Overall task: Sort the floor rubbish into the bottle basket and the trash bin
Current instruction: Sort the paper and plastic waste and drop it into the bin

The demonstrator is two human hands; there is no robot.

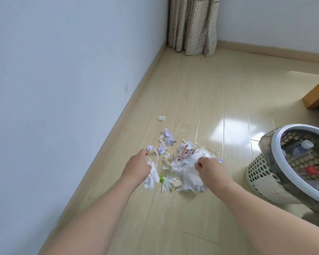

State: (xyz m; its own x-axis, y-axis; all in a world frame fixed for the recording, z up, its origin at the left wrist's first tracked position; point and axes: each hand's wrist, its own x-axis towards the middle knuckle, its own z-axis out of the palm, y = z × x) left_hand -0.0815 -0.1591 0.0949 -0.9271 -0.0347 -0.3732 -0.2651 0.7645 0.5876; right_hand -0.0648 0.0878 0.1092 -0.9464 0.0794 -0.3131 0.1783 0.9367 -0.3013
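Both hands (pixel 136 167) in crumpled paper (pixel 184 173).

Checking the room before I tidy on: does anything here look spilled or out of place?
Yes. Crumpled paper scraps, wrappers and clear plastic lie scattered across the floor near the wall, beside the bin rather than in it. One scrap sits apart, farther off.

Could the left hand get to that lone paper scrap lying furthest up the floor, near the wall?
Probably yes. The scrap lies alone on bare floor beyond the pile, with nothing over it. But the left hand already grips white paper, so it would likely need to drop that first and stretch further.
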